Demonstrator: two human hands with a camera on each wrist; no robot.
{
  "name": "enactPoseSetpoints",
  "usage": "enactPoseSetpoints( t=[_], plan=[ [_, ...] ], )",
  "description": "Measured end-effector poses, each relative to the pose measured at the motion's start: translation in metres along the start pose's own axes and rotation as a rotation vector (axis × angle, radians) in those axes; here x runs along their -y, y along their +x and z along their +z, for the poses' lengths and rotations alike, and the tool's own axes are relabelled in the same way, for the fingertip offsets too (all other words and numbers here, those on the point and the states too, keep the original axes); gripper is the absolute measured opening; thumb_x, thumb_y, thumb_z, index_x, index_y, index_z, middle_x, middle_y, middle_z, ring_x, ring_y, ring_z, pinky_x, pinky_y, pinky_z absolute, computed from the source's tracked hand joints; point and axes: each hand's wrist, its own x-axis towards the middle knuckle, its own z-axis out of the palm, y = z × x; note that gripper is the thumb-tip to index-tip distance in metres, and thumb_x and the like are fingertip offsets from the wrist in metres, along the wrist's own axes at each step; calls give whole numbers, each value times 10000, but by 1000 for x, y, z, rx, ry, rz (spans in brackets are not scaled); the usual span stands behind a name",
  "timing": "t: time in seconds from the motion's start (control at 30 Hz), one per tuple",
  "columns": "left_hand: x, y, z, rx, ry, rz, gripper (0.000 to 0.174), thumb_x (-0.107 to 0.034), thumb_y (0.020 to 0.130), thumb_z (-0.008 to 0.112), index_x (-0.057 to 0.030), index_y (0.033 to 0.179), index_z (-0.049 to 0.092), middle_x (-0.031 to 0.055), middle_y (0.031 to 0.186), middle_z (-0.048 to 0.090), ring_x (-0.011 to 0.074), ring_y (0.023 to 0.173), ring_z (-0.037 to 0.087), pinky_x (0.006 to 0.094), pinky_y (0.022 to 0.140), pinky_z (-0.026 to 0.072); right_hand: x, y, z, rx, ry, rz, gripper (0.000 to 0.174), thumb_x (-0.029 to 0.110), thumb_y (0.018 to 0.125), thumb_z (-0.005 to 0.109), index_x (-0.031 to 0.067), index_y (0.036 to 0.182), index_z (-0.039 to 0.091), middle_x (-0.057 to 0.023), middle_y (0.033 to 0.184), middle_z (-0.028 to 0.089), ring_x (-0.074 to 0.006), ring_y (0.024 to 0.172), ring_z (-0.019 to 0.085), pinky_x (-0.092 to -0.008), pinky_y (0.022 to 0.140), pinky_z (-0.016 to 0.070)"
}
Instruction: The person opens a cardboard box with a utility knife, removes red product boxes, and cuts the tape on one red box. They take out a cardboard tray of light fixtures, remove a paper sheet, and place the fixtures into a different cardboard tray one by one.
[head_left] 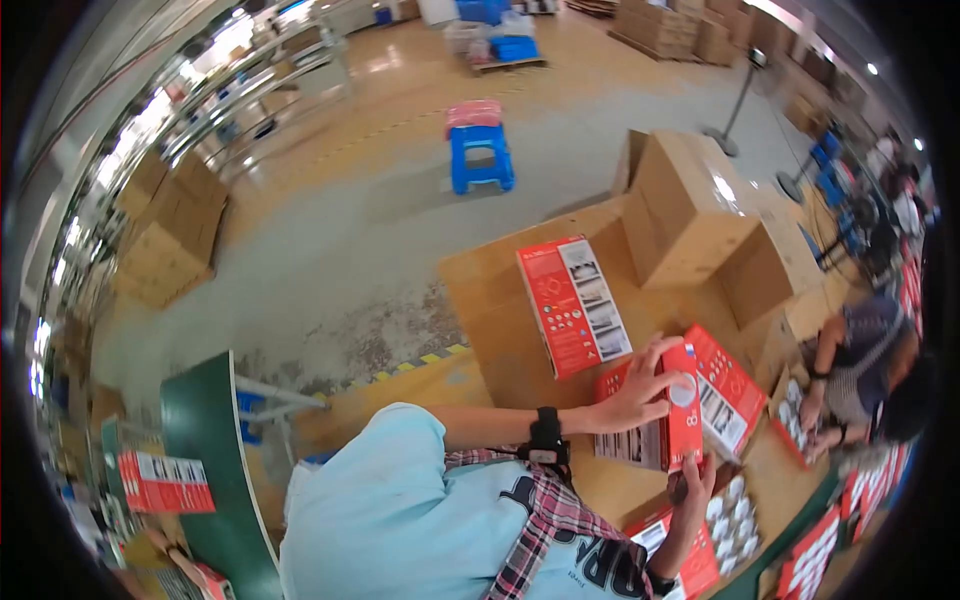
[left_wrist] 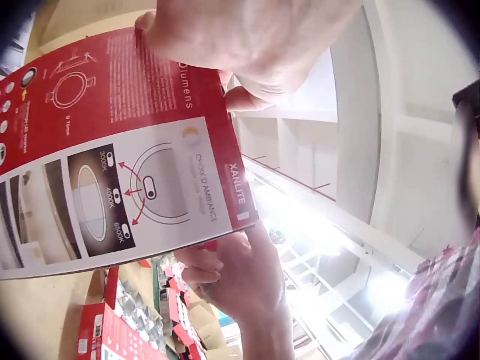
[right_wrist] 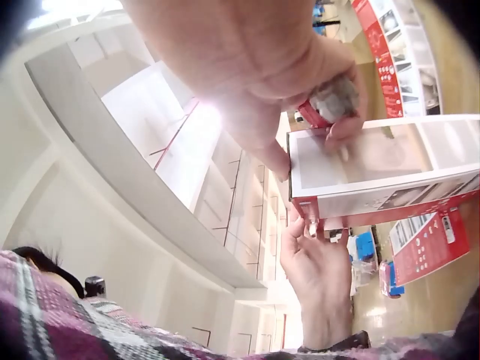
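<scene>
The left hand (head_left: 632, 402) grips a red box (head_left: 684, 425), not yet down; the right hand (head_left: 690, 505) holds a grey thing (right_wrist: 337, 100); another box (head_left: 562, 305) lies flat.

1 blue plastic stool (head_left: 482, 165). 2 black wristbands (head_left: 546, 432). Red-and-white printed cardboard boxes (head_left: 685, 420): at least 4, overlaps block exact total. Round white pieces (head_left: 735, 522): 6+, exact count unclear.

Cropped box (left_wrist: 124, 161), blurred fine print (left_wrist: 135, 75)
The box runs past the left wrist view's left edge and the right wrist view's right edge; the fine print is unreadable. The right hand (right_wrist: 251, 67), cut off above, partly hides a grey-and-red thing (right_wrist: 334, 103), too blurred to identify.
</scene>
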Motion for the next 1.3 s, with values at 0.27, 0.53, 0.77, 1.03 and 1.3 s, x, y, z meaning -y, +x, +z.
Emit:
enactPoseSetpoints(
  t=[0.27, 0.53, 0.77, 1.03, 1.3],
  plan=[
    [-10, -8, -11, -12, -81, -30, 242, -147, 716, 596, -130, 956, 618, 100, 1476, 204, 394, 1399, 40, 548, 1122, 62, 3, 3, -1, 83, 9, 21, 365, 178, 862, 642, 49, 1168, 493, 13, 825, 577, -49, 593, 500, -188, 490, 352],
    [-1, 8, 5, -16, -41, 45, 249, -132, 694, 623, -89, 939, 625, 142, 1431, 271, 360, 1342, 201, 468, 1089, 184, 7, 7, -9, 83, 33, 61, 399, 239, 867, 631, 38, 1178, 480, 4, 763, 540, -54, 558, 461, -195, 480, 329],
    [-9, 27, -9, 269, -232, 35, 416, -3, 623, 558, -123, 1000, 684, 101, 1479, 246, 327, 1383, 148, 431, 1146, 119, -4, 19, -25, -28, -3, -17, 520, 396, 840, 650, 22, 1167, 495, -4, 699, 534, -68, 559, 491, -208, 461, 336],
    [-1, 43, 15, 185, 37, -16, 268, -132, 733, 647, -89, 993, 599, 141, 1277, 353, 336, 1248, 279, 453, 1068, 209, -13, 10, -5, -28, -14, 15, 545, 452, 832, 651, -6, 1085, 499, -15, 647, 514, -78, 536, 494, -217, 460, 350],
    [25, 53, -18, 325, -67, 151, 821, -158, 707, 689, -82, 1421, 290, 166, 1397, 288, 331, 1351, 206, 444, 1108, 179, 6, -4, 2, -50, -57, 40, 513, 428, 844, 646, 6, 1108, 523, -3, 682, 502, -64, 578, 467, -210, 485, 329]
  ],
)
